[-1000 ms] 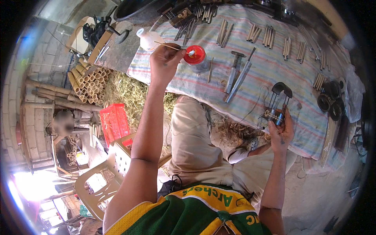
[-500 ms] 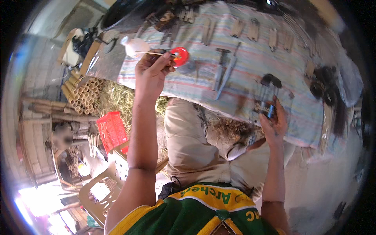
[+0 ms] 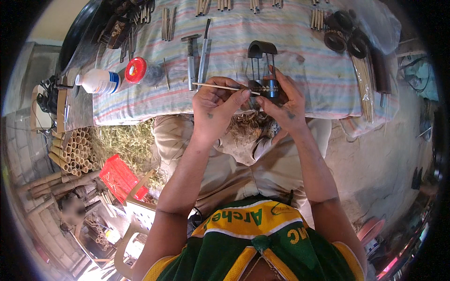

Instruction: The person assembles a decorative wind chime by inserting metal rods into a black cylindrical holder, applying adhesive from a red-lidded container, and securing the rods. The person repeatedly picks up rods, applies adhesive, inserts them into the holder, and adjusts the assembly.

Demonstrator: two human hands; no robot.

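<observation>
My left hand [image 3: 212, 107] pinches a thin pale stick [image 3: 216, 86] between thumb and fingers. Its tip reaches the lower part of a dark, glossy craft piece [image 3: 262, 48], which my right hand [image 3: 291, 104] grips around its base. That piece has a curved dark top on thin upright rods above a rounded base with a light band. Left of my hands, a clear jar with a red lid [image 3: 136, 70] and a white bottle [image 3: 98, 81] stand on the cloth. Beyond my left hand lie a hammer [image 3: 191, 58] and a slim blade-like tool [image 3: 204, 54].
A striped cloth [image 3: 318, 61] covers the table. Bundles of short sticks [image 3: 168, 23] lie along its far side. Dark rings [image 3: 335, 41] and a plastic-wrapped stick bundle [image 3: 363, 84] are at right. Cut bamboo tubes [image 3: 75, 152] and a red crate [image 3: 121, 180] stand at lower left.
My left hand has come from beside the red-lidded jar, rightward and nearer, bringing the stick to the craft piece. My right hand still holds that piece, now closer to the left. The view has shifted.
</observation>
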